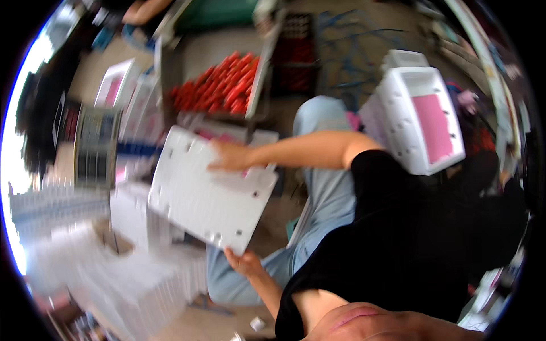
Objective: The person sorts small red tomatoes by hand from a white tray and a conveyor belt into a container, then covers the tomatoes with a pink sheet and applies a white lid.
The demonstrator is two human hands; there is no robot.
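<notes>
A white foam panel (209, 192), perhaps a lid or a box's outer face, is tilted in front of my legs, with small dents and holes along its edges. My left hand (245, 261) pinches its lower corner between thumb and fingers. Over the upper part of its face lies my right hand (232, 155), fingers stretched out and blurred; whether it grips or only touches the panel is unclear. Below the panel, a white foam box (132, 217) stands to the left. What is directly under the panel is hidden.
Red elongated produce (219, 87) lies in a large bin ahead. At the right, stacked white foam boxes (401, 115) hold pink lining (433, 128). More white boxes (136, 273) are piled at lower left. Blue straps (345, 47) litter the floor. Another person's arm (147, 10) shows at the top.
</notes>
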